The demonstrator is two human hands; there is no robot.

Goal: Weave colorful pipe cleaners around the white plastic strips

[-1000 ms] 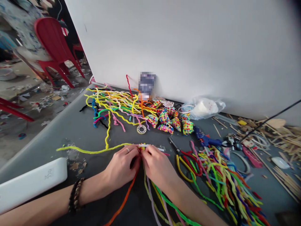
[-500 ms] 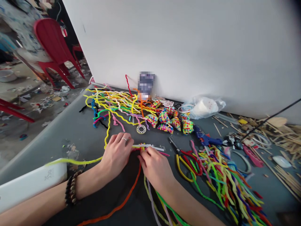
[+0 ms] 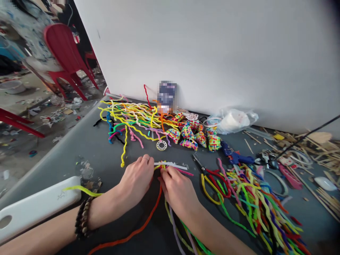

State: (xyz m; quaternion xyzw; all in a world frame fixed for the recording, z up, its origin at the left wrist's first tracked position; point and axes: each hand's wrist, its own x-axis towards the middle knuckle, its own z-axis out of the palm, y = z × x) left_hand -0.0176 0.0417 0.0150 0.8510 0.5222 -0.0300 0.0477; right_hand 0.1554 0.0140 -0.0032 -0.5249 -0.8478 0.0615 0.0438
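My left hand (image 3: 136, 179), with a ring on one finger, is closed. A yellow pipe cleaner (image 3: 158, 166) runs from its fingertips to the strip. My right hand (image 3: 179, 186) pinches the pipe cleaners where they gather on a narrow white strip (image 3: 174, 165); its fingertips hide part of that spot. From under the right hand hang an orange pipe cleaner (image 3: 150, 217), a lilac one (image 3: 174, 226) and green ones. A pink pipe cleaner (image 3: 186, 172) sticks out to the right below the strip. Another yellow length (image 3: 86, 190) shows behind my left wrist.
A white power strip-like case (image 3: 45, 200) lies left. Scissors (image 3: 212, 180), a blue glue gun (image 3: 236, 156) and a pipe cleaner pile (image 3: 257, 202) lie right. Behind are more pipe cleaners (image 3: 132, 117), colourful woven pieces (image 3: 188, 131) and a white wall (image 3: 207, 53). A person sits on a red chair (image 3: 63, 53).
The yellow pipe cleaner by my left hand has shifted, with less of it showing left of my wrist. Both hands stay at the white strip; the view has moved slightly.
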